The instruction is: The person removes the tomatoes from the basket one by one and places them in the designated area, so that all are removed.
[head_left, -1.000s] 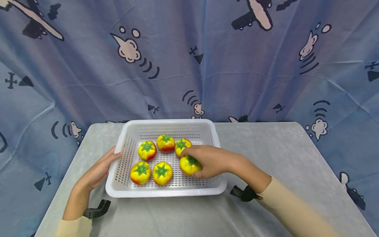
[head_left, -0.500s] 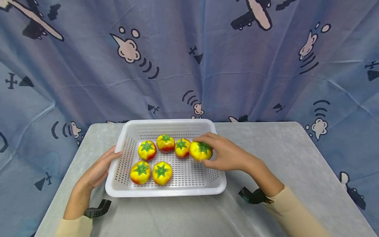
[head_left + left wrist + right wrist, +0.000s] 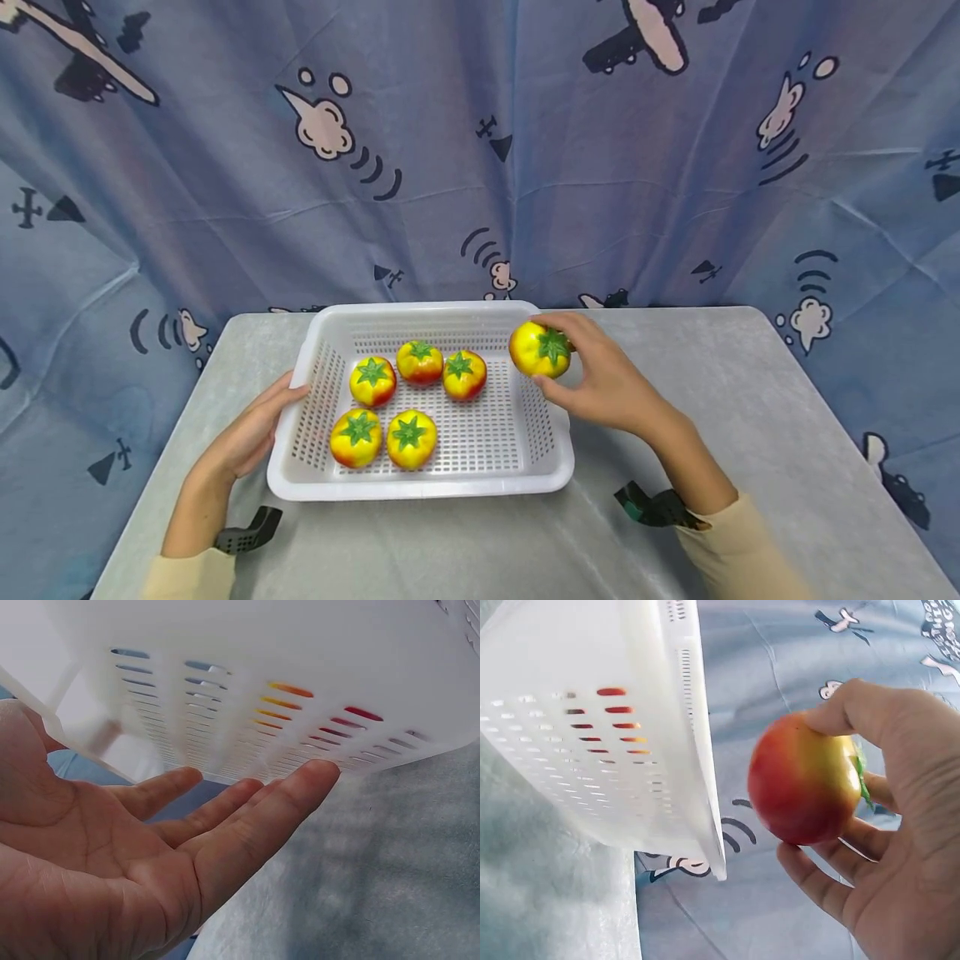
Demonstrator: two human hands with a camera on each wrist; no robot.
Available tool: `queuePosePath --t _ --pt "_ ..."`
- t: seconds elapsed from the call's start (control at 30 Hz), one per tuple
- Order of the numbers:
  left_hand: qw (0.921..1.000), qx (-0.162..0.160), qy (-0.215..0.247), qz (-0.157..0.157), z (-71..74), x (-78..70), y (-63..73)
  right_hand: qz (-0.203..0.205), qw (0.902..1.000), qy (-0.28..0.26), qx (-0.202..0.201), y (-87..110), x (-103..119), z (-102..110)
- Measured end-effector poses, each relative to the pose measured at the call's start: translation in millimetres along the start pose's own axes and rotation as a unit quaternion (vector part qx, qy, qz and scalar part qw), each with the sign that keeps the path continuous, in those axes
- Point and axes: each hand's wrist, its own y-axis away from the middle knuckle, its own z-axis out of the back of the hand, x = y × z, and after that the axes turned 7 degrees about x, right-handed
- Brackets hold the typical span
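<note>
A white perforated plastic basket (image 3: 420, 489) sits on the table with several yellow-and-red tomatoes (image 3: 412, 440) inside, green star-shaped tops facing up. My left hand (image 3: 251, 429) holds the basket's left side, thumb over the rim; in the left wrist view its fingers (image 3: 247, 832) extend along the outer wall. Between thumb and fingers my right hand (image 3: 603, 379) grips another tomato (image 3: 537, 350), raised over the basket's right rim. The right wrist view shows this tomato (image 3: 802, 780) beside the basket wall (image 3: 652, 645), its red side toward the camera and the green top toward the palm.
The grey table (image 3: 675, 367) extends on both sides of the basket and in front of it. A blue patterned curtain (image 3: 450, 150) hangs right behind the table's back edge. Black straps (image 3: 251, 529) are worn at both wrists.
My right hand has lifted the tomato from the basket's right part and carried it up and rightward to the rim. The left hand, the basket and the other tomatoes have stayed in place.
</note>
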Motion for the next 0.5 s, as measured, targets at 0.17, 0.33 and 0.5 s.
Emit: queuePosePath --t 0.17,0.33,0.5 --pt "1.0000 0.000 0.003 -0.002 0.4 0.4 1.4 -0.012 0.9987 0.012 -0.047 4.5 -11.1 -1.0" --pt "1.0000 -0.006 0.000 -0.001 -0.8 -1.3 2.0 -0.040 0.9946 0.021 -0.094 12.3 -24.1 -2.5" --pt "0.9999 -0.009 -0.002 0.005 -1.0 -4.2 0.9 -0.063 0.9895 0.007 -0.130 21.0 -37.7 -6.1"
